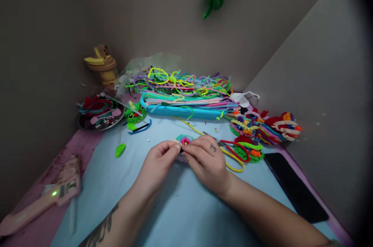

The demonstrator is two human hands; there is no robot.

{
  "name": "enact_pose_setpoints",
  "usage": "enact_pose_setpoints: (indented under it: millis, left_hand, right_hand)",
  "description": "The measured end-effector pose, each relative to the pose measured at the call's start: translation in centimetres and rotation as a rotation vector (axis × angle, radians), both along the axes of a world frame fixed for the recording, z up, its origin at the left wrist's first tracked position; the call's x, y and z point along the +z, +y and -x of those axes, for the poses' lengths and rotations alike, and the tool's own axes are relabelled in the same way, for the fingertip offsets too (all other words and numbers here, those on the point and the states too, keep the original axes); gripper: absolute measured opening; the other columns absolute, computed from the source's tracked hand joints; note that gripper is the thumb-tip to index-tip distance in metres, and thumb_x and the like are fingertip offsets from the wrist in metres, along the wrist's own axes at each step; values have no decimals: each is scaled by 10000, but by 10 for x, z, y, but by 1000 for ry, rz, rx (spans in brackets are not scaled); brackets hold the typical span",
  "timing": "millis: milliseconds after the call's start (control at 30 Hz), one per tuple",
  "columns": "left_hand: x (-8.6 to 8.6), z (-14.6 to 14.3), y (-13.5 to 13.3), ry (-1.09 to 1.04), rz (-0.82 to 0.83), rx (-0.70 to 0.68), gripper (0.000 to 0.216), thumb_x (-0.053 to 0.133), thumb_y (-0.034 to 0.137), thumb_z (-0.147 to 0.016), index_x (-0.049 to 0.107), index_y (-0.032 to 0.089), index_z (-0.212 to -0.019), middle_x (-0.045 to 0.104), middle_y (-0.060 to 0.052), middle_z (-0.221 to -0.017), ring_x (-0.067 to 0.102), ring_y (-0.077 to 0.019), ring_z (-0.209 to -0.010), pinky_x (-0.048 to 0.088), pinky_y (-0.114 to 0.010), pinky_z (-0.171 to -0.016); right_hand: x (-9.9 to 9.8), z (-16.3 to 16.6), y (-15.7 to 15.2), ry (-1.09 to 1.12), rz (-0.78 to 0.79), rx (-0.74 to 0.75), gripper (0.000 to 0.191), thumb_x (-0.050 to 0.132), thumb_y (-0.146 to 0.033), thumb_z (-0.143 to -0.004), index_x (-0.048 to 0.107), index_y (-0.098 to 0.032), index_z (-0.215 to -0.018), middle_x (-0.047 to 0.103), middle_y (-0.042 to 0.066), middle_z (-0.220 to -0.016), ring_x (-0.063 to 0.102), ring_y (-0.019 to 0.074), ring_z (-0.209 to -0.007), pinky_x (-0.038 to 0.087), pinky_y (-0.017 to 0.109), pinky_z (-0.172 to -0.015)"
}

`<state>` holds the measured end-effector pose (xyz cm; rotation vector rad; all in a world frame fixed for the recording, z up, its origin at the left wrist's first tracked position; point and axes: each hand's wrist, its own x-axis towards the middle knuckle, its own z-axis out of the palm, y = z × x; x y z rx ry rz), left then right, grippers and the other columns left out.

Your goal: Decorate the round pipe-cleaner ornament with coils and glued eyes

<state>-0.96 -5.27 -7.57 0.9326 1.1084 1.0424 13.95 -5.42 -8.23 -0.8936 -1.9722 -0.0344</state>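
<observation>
Both my hands meet at the middle of the light blue mat (180, 208). My left hand (159, 161) pinches the edge of a small coiled pipe-cleaner piece (184, 140), teal outside with pink and green inside. My right hand (207, 159) is closed on the same piece from the right, fingertips touching the left hand's. The lower part of the piece is hidden under my fingers. Scissors with red and yellow handles (234, 153) lie just right of my right hand.
A blue tray heaped with coloured pipe cleaners (186, 97) stands behind. Finished pipe-cleaner figures (262, 126) lie at right, a black phone (294, 185) at the near right, a pink glue gun (43, 196) at left, a metal dish of scraps (99, 113) at back left.
</observation>
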Motion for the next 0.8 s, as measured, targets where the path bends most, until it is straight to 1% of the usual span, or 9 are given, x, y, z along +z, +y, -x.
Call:
enact_pose_setpoints:
  millis: [167, 367, 567, 667, 800]
  left_hand:
    - [-1, -3, -1, -13, 61, 21, 258, 648, 401, -665, 552, 183, -564, 405, 57, -491, 290, -82, -466, 252, -234, -474]
    - [-7, -4, -2, -25, 95, 32, 271, 655, 405, -660, 545, 176, -564, 388, 58, -490, 278, -79, -471, 210, -231, -456]
    - [-6, -3, -2, -22, 93, 46, 291, 670, 417, -663, 547, 169, -573, 393, 64, -490, 288, -75, -474, 220, -220, -462]
    - [-4, -2, -2, -16, 75, 71, 290, 680, 414, -670, 556, 163, -594, 406, 68, -496, 301, -74, -478, 234, -211, -470]
    - [-4, -1, -3, -52, 73, 71, 270, 685, 398, -685, 584, 153, -630, 466, 58, -535, 332, -72, -495, 255, -203, -482]
  right_hand:
    - [-3, 0, -1, 17, 22, 26, 152, 614, -105, -830, 658, -197, -943, 666, 51, -789, 568, 177, -747, 508, 338, -691]
    - [-6, -1, -1, 30, 42, 44, 159, 590, -100, -842, 652, -202, -949, 662, 50, -794, 570, 175, -742, 514, 337, -687]
    - [-4, 1, 1, 55, 45, 45, 113, 598, -114, -843, 663, -185, -901, 657, 50, -766, 583, 168, -725, 512, 322, -680]
    - [-4, 1, 1, 71, 43, 16, 128, 611, -141, -842, 666, -197, -943, 660, 48, -795, 604, 169, -749, 514, 324, -703]
    - [-6, 1, 1, 62, 46, -10, 151, 631, -166, -837, 659, -200, -981, 668, 62, -840, 613, 180, -784, 516, 332, -721]
